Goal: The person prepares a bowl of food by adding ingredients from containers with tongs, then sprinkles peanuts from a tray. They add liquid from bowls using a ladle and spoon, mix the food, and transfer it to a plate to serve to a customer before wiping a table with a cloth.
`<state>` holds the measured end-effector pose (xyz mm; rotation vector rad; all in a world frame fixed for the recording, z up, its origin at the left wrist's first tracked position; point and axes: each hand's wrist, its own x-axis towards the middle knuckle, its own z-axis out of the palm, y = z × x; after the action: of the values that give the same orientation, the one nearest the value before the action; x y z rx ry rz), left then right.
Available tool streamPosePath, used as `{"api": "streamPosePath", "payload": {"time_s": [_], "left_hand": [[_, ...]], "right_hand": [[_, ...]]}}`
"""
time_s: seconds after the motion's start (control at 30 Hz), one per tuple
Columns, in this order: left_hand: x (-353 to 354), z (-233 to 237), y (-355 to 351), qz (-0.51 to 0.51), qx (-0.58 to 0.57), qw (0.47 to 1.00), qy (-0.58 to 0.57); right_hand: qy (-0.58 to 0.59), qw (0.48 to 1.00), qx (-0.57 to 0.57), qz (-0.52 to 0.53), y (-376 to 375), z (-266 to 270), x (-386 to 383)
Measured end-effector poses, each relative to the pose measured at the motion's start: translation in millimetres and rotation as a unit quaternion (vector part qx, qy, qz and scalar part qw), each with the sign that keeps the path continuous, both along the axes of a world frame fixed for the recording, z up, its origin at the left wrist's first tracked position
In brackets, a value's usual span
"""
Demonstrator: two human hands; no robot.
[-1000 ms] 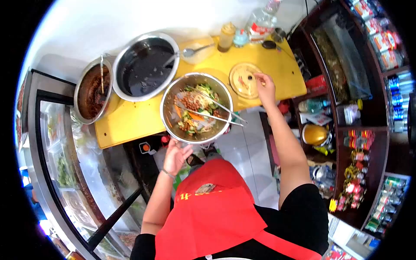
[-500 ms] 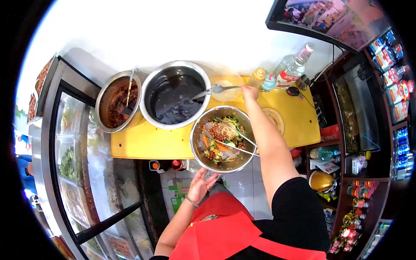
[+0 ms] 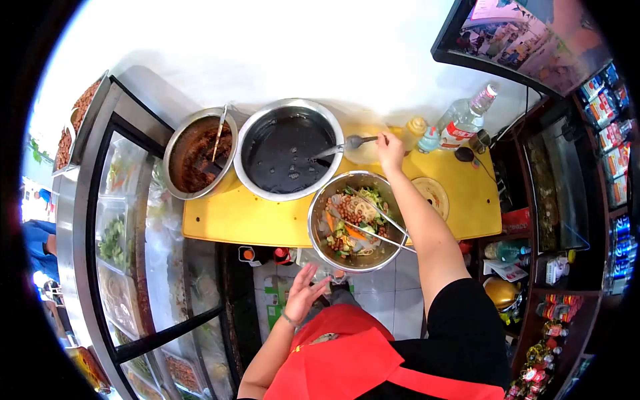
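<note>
My right hand is closed around the handle of a metal spoon, held level above a translucent tub. Just left of it, a ladle rests in a steel basin of dark liquid. My left hand is open, fingers spread, below and left of a steel mixing bowl and apart from it. Noodles, peanuts, carrot strips and green vegetables fill the bowl. Two long thin metal rods, tongs or chopsticks, lean across its right rim.
A steel pot of reddish-brown sauce with a spoon stands left on the yellow table. Behind my right hand are a squeeze bottle and a large clear bottle. A glass display case flanks the left; stocked shelves the right.
The view has shifted, so the table sits further right. My left hand has drawn away from the mixing bowl's rim. My right hand still grips the spoon near the tub.
</note>
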<state>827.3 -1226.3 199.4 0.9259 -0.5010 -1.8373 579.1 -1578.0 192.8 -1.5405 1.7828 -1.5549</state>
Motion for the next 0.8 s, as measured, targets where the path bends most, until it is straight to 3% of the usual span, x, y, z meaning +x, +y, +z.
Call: {"api": "streamPosePath", "payload": {"time_s": [0.03,0.17,0.27,0.43,0.5,0.57,0.7,0.8], "left_hand": [[5.7,-1.9,1.6,0.002,-0.002,1.000,-0.001],[11.5,-4.4,15.4,0.044,0.015,0.998,-0.046],[4.6,-1.9,15.1,0.024,0.003,0.998,-0.059],[1.8,-1.5,10.1,0.014,-0.027,0.999,-0.031],[3.3,-1.2,9.5,0.012,-0.022,0.999,-0.029],[2.0,-0.8,7.9,0.011,-0.018,0.999,-0.026],[-6.2,1.3,3.7,-0.002,0.003,1.000,-0.025],[-13.3,-3.3,-5.6,-0.008,0.021,0.999,-0.028]], "right_hand": [[0.074,0.992,-0.092,-0.035,-3.5,0.7,0.5],[0.189,0.966,-0.175,-0.010,6.6,8.2,-2.2],[0.162,0.981,-0.082,0.074,9.7,-5.3,-2.7],[-0.052,0.988,0.059,0.130,23.8,-4.3,-17.7],[-0.023,0.989,0.082,0.118,24.4,-2.6,-32.1],[-0.166,0.965,0.173,0.107,24.2,-2.7,-45.4],[-0.258,0.940,0.184,0.127,38.1,19.7,-65.1],[-0.208,0.945,0.158,0.196,77.1,67.1,-66.8]]}}
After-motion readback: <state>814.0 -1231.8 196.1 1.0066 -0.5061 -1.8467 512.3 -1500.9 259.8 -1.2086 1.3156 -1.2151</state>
